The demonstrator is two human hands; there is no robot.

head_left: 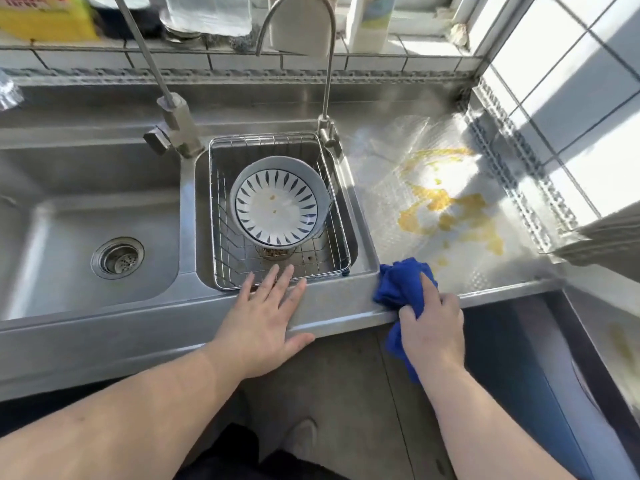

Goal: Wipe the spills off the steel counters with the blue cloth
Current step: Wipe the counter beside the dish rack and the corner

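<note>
Right hand (431,327) fingers curled, gripping blue cloth (403,284) at counter edge; yellow spill (450,209) at 1 o'clock of cloth. Left hand (265,318) flat, fingers straight, on sink rim (329,306).

Left hand (265,315) lies flat, fingers spread; right hand (431,327) is curled, gripping.

My left hand (266,313) lies flat on the counter edge (332,311) before the small basin (360,237), where a bowl (277,202) sits in a wire basket (325,258). Left of it is the big basin (69,216). My right hand (431,327) grips the cloth (401,282) on the edge, with the spill (446,206) behind it.
</note>
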